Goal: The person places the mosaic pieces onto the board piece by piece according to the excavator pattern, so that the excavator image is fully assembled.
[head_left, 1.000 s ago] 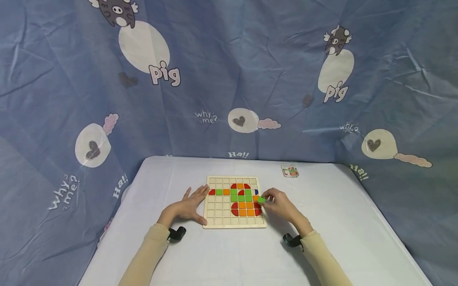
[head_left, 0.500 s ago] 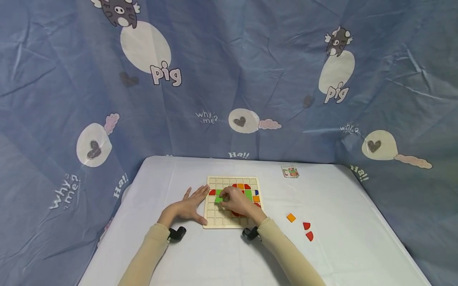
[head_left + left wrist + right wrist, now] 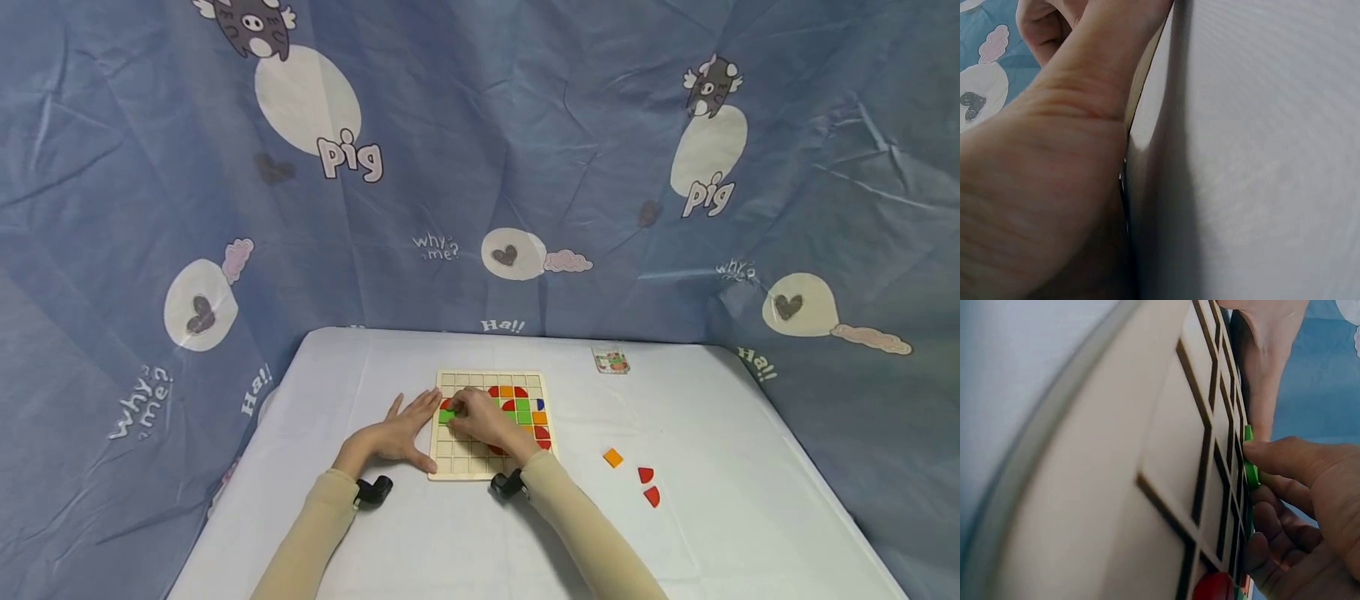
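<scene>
A wooden grid board [image 3: 454, 463] lies on the white table, with red, orange, green and blue tiles set in some of its squares. Along its left edge my left hand [image 3: 396, 433] rests with fingers spread, the fingertips at the upper corner side and the thumb near the lower left corner. My right hand [image 3: 483, 419] reaches over the board and pinches a green square tile [image 3: 446, 417] at the leftmost column. In the right wrist view the green tile [image 3: 1252, 467] stands tilted between thumb and fingers, close over the grid. The right hand covers the board's middle tiles.
Right of the board lie a loose orange square tile [image 3: 612, 457] and two red quarter-round tiles [image 3: 646, 475]. A small pattern card [image 3: 611, 361] lies at the back right of the table. Behind the table hangs a blue printed cloth [image 3: 420, 183].
My right hand has carried the green tile from the board's right edge leftward across it to the left column. This uncovers the loose orange and red tiles. The left hand stays put.
</scene>
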`<action>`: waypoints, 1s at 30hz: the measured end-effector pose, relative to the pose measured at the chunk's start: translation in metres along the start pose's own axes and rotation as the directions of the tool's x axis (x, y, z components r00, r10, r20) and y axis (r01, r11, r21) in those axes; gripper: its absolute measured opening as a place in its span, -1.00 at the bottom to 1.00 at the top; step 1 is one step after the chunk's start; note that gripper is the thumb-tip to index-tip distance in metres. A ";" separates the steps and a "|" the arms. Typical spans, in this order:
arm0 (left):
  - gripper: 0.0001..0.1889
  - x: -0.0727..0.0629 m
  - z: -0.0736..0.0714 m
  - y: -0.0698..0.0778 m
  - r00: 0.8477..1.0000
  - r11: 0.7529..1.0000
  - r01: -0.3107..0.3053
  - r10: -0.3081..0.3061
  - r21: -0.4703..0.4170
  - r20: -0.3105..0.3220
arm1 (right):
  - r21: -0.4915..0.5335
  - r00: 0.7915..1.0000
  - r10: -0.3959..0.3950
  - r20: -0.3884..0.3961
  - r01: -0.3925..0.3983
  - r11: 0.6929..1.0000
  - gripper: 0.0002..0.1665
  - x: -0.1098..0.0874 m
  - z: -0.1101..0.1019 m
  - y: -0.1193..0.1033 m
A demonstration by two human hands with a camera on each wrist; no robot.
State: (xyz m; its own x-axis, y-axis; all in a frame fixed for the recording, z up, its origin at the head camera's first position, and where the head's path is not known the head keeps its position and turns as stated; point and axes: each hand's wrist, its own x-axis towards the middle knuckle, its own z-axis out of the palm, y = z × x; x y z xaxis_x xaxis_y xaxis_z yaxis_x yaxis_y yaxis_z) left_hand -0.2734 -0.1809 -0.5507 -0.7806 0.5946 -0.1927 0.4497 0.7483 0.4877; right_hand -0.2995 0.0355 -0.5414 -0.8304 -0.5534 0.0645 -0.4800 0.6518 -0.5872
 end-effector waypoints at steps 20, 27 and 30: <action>0.36 -0.001 -0.001 0.003 1.000 1.000 -0.013 0.013 0.018 0.001 | 0.008 0.997 0.017 0.072 -0.017 1.000 -0.72 0.002 -0.007 -0.007; 0.37 -0.002 -0.001 0.004 1.000 1.000 -0.006 0.006 0.007 -0.002 | 0.008 0.999 -0.016 0.037 0.015 1.000 -0.67 -0.015 -0.021 -0.008; 0.38 -0.001 -0.002 0.004 1.000 1.000 0.009 -0.009 0.009 -0.009 | 0.018 1.000 -0.003 0.010 0.003 1.000 -0.68 -0.033 -0.038 -0.003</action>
State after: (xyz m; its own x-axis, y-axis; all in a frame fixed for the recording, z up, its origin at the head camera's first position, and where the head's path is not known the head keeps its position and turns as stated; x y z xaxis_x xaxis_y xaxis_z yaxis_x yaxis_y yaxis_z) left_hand -0.2711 -0.1790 -0.5465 -0.7882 0.5856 -0.1895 0.4469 0.7562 0.4780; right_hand -0.2808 0.0714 -0.5114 -0.8259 -0.5608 0.0580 -0.4772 0.6405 -0.6017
